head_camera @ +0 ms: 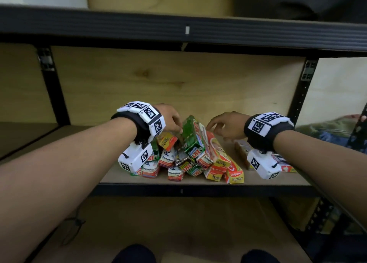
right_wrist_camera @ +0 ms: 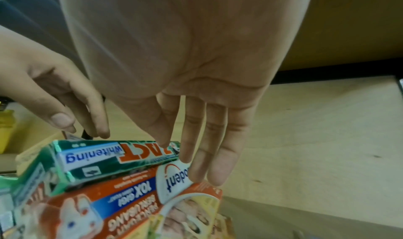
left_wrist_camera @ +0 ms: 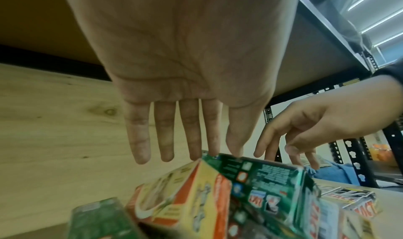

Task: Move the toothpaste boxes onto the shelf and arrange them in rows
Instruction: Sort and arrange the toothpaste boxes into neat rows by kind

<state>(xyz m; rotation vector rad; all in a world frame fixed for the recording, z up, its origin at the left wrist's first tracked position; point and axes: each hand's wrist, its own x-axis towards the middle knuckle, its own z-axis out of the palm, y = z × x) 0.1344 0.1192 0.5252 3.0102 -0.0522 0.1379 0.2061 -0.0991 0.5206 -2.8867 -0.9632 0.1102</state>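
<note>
Hovering, fingers straight, empty: left hand [head_camera: 170, 117] and right hand [head_camera: 228, 124] over heaped cardboard toothpaste boxes [head_camera: 190, 153] (green box [head_camera: 191, 135] topmost) on wooden shelf [head_camera: 198, 180].

Green box [head_camera: 192, 135], checkered wristbands [head_camera: 148, 117]

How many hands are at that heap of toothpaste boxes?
2. The left hand is at the upper left of the heap, fingertips by the top green box. The right hand is over its right side. Neither grips a box.
</note>
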